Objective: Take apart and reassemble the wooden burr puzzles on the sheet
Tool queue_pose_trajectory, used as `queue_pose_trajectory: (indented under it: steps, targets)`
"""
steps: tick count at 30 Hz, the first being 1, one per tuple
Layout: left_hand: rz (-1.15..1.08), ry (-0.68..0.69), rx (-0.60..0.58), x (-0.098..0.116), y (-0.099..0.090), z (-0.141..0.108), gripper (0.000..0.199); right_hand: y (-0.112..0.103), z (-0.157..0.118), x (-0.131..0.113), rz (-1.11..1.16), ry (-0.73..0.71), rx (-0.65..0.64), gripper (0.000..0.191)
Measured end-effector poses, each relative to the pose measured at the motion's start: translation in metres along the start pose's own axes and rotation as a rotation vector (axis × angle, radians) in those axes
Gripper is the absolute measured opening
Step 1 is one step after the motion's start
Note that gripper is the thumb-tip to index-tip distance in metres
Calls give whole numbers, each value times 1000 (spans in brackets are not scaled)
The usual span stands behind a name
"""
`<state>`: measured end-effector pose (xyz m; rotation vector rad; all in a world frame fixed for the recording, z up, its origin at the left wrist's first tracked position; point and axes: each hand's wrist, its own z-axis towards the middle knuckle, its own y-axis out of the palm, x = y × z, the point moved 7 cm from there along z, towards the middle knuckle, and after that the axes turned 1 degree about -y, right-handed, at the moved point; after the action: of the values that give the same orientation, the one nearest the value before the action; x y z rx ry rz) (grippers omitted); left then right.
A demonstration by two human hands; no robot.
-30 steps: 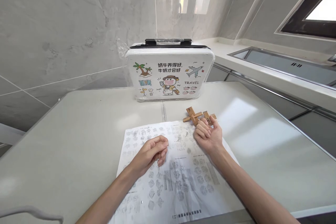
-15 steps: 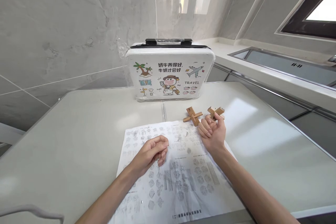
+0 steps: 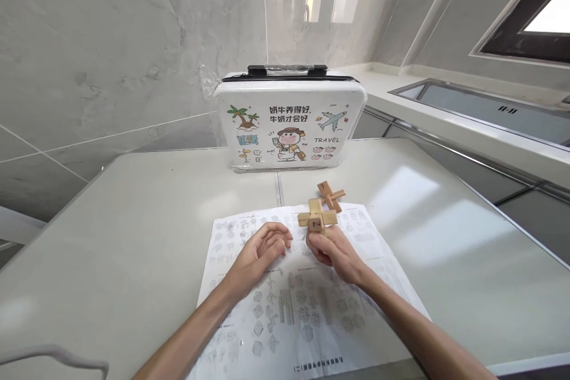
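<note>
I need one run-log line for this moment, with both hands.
right hand: holds wooden cross piece | left hand: loosely curled, over printed sheet | second wooden piece: beyond right hand | white case: upright, farther back

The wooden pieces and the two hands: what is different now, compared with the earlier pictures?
The right hand has turned and moved left, toward the left hand, still holding its wooden piece. The left hand's fingers have opened slightly. The other wooden piece, the printed sheet and the white case stayed in place.
</note>
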<state>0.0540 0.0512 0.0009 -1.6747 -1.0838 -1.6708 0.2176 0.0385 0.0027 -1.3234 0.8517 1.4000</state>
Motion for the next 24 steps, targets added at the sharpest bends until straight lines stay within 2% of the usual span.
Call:
queue_pose_trajectory:
  steps: [4, 8, 13, 18, 24]
  targets:
    - [60, 60, -94, 7, 9, -3, 70, 18, -5, -10, -211, -79, -152, 49]
    - [69, 31, -212, 8, 20, -5, 79, 35, -9, -12, -266, -147, -262, 46]
    - [7, 8, -208, 4, 17, -4, 77, 38, -6, -11, -186, -133, -321, 42]
    - [-52, 2, -180, 3, 12, -4, 71, 34, -4, -11, 153, 51, -446, 41]
    - [-3, 12, -186, 8, 14, -3, 61, 31, -3, -6, 261, 150, -408, 37]
